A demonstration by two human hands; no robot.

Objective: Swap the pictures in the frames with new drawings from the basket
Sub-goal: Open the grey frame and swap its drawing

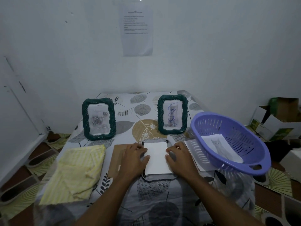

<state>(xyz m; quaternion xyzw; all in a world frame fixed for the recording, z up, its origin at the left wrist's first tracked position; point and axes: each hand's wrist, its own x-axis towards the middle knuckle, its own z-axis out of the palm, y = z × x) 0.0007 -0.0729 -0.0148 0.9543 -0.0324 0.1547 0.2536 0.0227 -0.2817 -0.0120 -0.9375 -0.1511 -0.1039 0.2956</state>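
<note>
Between the hands (133, 158) (181, 159), white sheet (157, 158), touching both

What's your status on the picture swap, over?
Left hand and right hand both pressing the white sheet flat. Backing board off, lying left of it. Cat drawing waiting in the basket. Nothing in the way.

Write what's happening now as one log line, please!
left hand on white sheet, left edge | right hand on right edge | backing board beside | basket holds cat drawing
</note>
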